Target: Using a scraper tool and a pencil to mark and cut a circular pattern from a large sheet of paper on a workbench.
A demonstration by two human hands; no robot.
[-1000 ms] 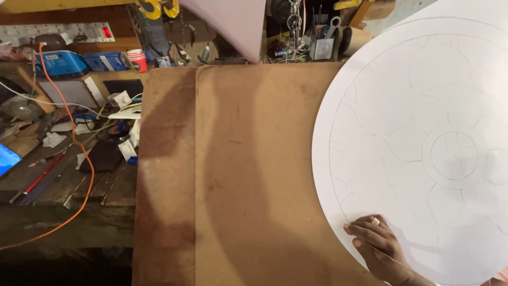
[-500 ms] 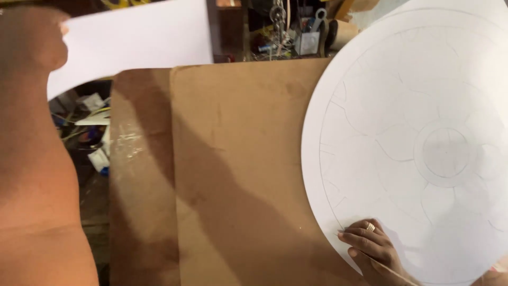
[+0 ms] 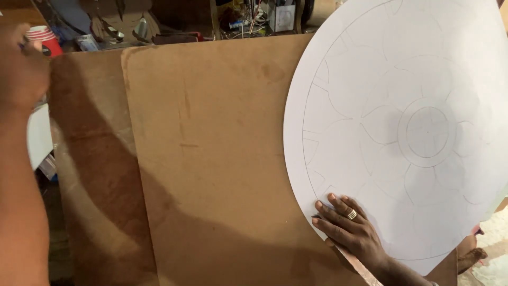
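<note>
it was a craft workshop: brown hardboard sheets (image 3: 211, 159) covered the bench, with cluttered tools (image 3: 254, 18) at twelve o'clock and a red cup (image 3: 45, 38) at ten o'clock.

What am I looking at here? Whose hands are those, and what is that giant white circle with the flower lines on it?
This picture comes from a camera worn on a person's head, looking down at their own hands. There is no machine here.

The right hand, with a ring on one finger, lies flat on the edge of a big round white sheet. Thin pencil lines on it make a flower pattern with small rings in the middle.

The sheet rests on flat brown boards that cover the workbench.

The left hand is raised close to the camera at the far left, blurry, so I cannot tell whether it holds anything.

Behind the boards stands a red paper cup among cluttered tools.
</note>
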